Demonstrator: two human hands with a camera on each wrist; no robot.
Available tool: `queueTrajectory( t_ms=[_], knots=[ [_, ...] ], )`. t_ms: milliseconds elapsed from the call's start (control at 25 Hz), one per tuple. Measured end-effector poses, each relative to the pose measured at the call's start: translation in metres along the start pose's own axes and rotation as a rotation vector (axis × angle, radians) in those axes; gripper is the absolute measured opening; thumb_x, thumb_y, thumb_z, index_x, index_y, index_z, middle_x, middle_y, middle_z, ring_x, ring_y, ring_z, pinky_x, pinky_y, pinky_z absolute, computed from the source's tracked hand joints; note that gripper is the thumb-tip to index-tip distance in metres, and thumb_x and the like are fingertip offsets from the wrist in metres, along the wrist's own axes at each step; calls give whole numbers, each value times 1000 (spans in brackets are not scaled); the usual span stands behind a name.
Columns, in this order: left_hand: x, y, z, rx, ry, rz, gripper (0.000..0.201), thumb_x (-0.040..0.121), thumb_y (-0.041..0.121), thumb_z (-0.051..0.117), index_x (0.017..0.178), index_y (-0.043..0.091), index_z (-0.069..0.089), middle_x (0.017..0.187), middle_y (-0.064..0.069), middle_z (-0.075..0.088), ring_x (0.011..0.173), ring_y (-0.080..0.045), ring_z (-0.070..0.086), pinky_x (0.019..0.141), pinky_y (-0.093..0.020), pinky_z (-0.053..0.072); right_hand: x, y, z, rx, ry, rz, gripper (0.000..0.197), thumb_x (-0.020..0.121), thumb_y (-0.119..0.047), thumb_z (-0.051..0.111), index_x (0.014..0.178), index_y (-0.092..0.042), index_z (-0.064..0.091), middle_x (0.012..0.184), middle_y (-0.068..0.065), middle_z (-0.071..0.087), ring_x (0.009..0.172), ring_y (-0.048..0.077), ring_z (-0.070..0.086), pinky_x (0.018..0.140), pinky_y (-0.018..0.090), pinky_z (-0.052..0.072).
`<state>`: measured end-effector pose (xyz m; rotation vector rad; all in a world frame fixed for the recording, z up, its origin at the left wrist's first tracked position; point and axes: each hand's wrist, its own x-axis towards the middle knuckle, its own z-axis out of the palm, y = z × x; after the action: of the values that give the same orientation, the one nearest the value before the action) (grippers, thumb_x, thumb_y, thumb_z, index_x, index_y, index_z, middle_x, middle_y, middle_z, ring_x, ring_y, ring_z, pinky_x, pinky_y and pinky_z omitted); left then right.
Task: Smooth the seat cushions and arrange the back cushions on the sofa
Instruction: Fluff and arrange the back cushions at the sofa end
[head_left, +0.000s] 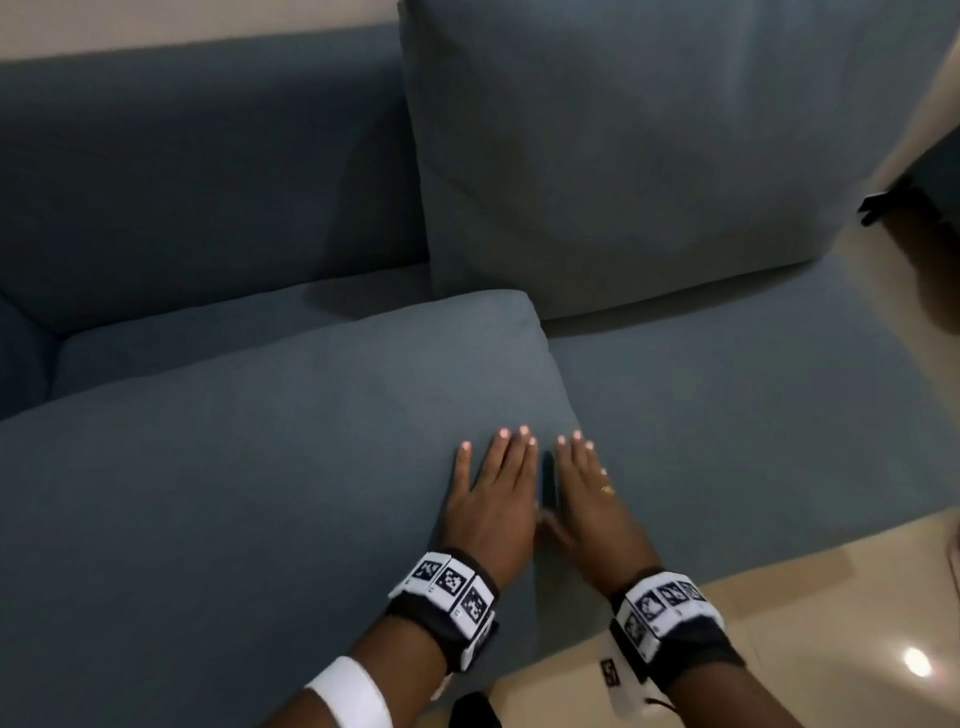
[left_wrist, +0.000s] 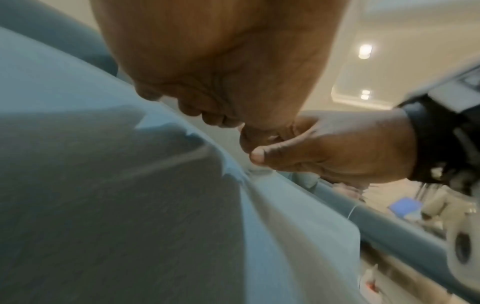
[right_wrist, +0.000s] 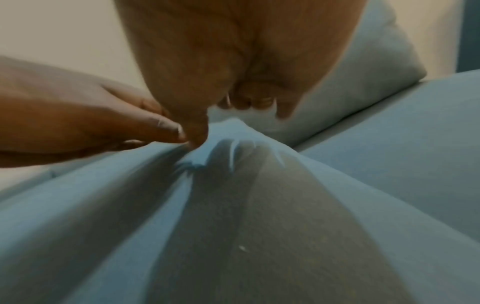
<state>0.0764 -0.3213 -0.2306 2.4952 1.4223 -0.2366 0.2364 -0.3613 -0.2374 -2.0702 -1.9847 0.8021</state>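
Observation:
A blue-grey sofa fills the head view. Its left seat cushion (head_left: 249, 467) sits raised and pulled forward; the right seat (head_left: 727, 415) lies lower. One back cushion (head_left: 623, 156) stands upright behind the right seat. The sofa back (head_left: 197, 171) on the left is bare. My left hand (head_left: 498, 478) lies flat with straight fingers on the left cushion's right edge. My right hand (head_left: 587, 483) lies flat beside it on the right seat, fingers straight, a ring on one finger. A dark gap separates the two hands. In the wrist views the left hand (left_wrist: 221, 82) and right hand (right_wrist: 233, 72) hover over fabric (right_wrist: 259, 205).
Beige tiled floor (head_left: 831, 623) runs along the sofa's front and right side. A dark object (head_left: 883, 202) lies on the floor at the far right. The left armrest (head_left: 21, 353) closes off the sofa's left end.

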Motion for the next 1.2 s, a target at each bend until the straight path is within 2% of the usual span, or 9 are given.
queueTrajectory(
  t_ms=[200,280,400,520,680,800,960,1080,1200],
  knots=[
    [-39,23,-56,-162,409,7,79,94,24,44,159,9,3,168,-9,-2,155,-27,-4,123,-57,5,-16,-47,-39,137,350,-132,82,100,-15,53,159,-21,-4,167,2,-16,154,18,-16,125,40,4],
    [-62,-4,-25,-148,306,-38,82,93,36,46,159,9,8,168,-8,-1,155,-26,3,123,-55,2,-12,-56,-15,71,369,-174,73,102,-25,42,160,-17,0,168,2,-14,155,24,-9,126,45,8],
    [-89,-39,4,9,9,-54,96,89,56,58,159,14,8,168,-3,-7,155,-20,6,120,-55,-8,-22,-50,28,-117,53,13,78,99,-49,30,159,-12,-5,158,-3,-35,155,29,-5,121,59,21],
    [-116,-60,7,-53,214,-74,85,93,50,44,160,12,9,168,-5,-1,155,-26,4,121,-58,0,-38,-75,54,-79,287,-50,74,102,-40,38,160,-9,4,167,11,-9,155,31,0,125,49,15],
    [-175,-104,34,-30,148,-48,95,76,45,78,153,14,33,168,-3,-12,152,-23,14,120,-57,7,-55,-141,97,-168,220,-229,79,93,-48,37,158,-11,11,166,10,-13,152,40,15,113,65,31],
    [-208,-137,30,-93,325,-167,81,91,36,56,158,9,20,168,-8,6,155,-27,1,121,-59,8,-52,-202,107,-94,437,-225,76,98,-36,43,157,-2,9,164,24,5,155,35,2,124,52,13],
    [-260,-198,56,-28,233,-268,96,87,50,66,159,17,11,166,0,-18,153,-25,10,120,-59,9,-58,-261,160,-291,150,-315,81,97,-43,45,158,-6,7,162,11,-17,154,34,0,118,66,17],
    [-286,-230,68,-154,393,-383,82,97,41,46,159,12,1,167,-5,-10,155,-30,-1,121,-58,7,-59,-285,181,-311,261,-455,72,100,-33,40,159,-9,6,167,14,-9,154,32,-9,124,56,3],
    [-322,-252,86,-158,307,-512,82,100,53,39,159,13,0,165,-3,-22,155,-29,7,122,-55,6,-69,-314,207,-469,148,-545,85,94,-41,63,158,-8,17,168,11,-8,155,31,6,118,66,21]
  ],
)
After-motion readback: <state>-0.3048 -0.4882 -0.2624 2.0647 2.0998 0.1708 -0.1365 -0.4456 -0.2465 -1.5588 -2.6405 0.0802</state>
